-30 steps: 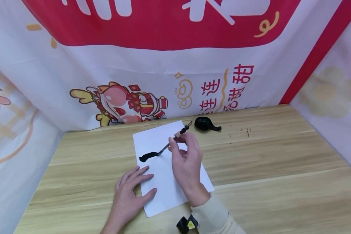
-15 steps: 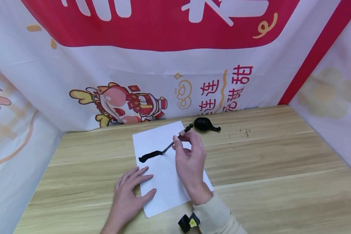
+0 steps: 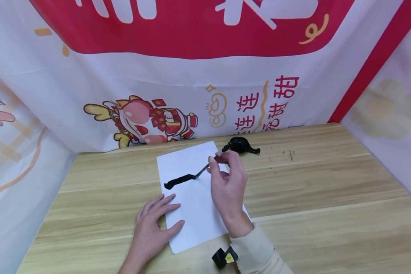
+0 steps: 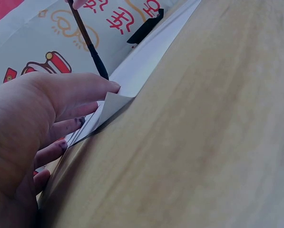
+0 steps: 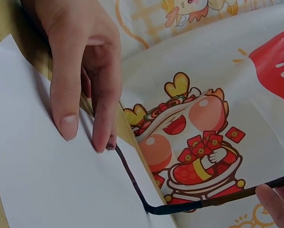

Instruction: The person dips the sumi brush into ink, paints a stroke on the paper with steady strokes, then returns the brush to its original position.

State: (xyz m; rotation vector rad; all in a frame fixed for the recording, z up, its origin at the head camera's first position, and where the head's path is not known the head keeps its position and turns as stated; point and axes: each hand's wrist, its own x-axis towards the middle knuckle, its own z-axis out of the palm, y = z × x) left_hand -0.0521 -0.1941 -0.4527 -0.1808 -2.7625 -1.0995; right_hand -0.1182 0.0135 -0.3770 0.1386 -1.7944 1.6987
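Observation:
A sheet of white paper (image 3: 191,213) lies on the wooden table, bearing a broad black ink stroke (image 3: 179,180). My right hand (image 3: 229,188) pinches a writing brush (image 3: 207,166) between thumb and fingers, its dark tip touching the stroke's right end. The bent bristles (image 5: 175,208) meet the paper in the right wrist view. My left hand (image 3: 157,224) rests with spread fingers over the paper's left edge. In the left wrist view that hand (image 4: 46,104) has dark smudges on some fingertips, and the paper's edge curls up beside its thumb.
A black, rounded object with a short spout-like end (image 3: 240,145) stands behind the right hand, at the table's back. Dark marks (image 3: 290,155) spot the wood right of it. A printed cloth (image 3: 178,83) hangs along the back and sides.
My right hand has moved rightward with the brush, and the black stroke has grown longer to the right. My left hand has stayed in place on the paper.

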